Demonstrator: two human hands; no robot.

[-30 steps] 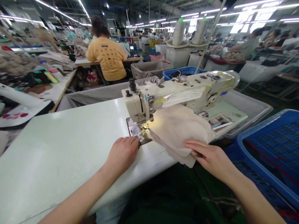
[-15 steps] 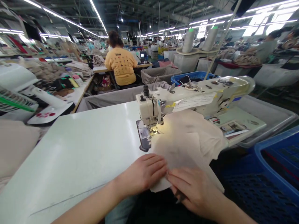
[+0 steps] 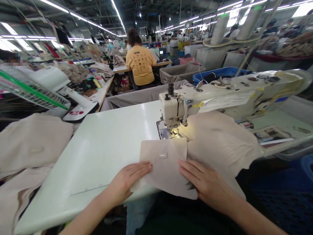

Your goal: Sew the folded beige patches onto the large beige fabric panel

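A beige fabric panel [image 3: 166,176] with a small rectangular label [image 3: 163,155] lies in front of the sewing machine [image 3: 172,112], its lower edge hanging over the table's front. My left hand [image 3: 129,178] holds the panel's left edge, fingers laid along the top and thumb hidden. At the right edge, my right hand [image 3: 204,181] holds the panel with its fingers on the cloth. A small dark pointed tool [image 3: 190,185] sticks out from under that palm; its kind is not clear. More beige fabric [image 3: 220,133] spreads right of the needle, under the machine's arm.
A pale tabletop [image 3: 110,140] extends to the left. Stacked beige pieces [image 3: 34,140] lie at far left, near a white fan [image 3: 56,81]. A blue basket [image 3: 283,195] stands at right. Ahead, a person in a yellow shirt [image 3: 140,65] sits facing away.
My hands have moved apart, my left to the left. The labelled panel now lies spread between them, over the front of the machine bed. The camera view has turned left.
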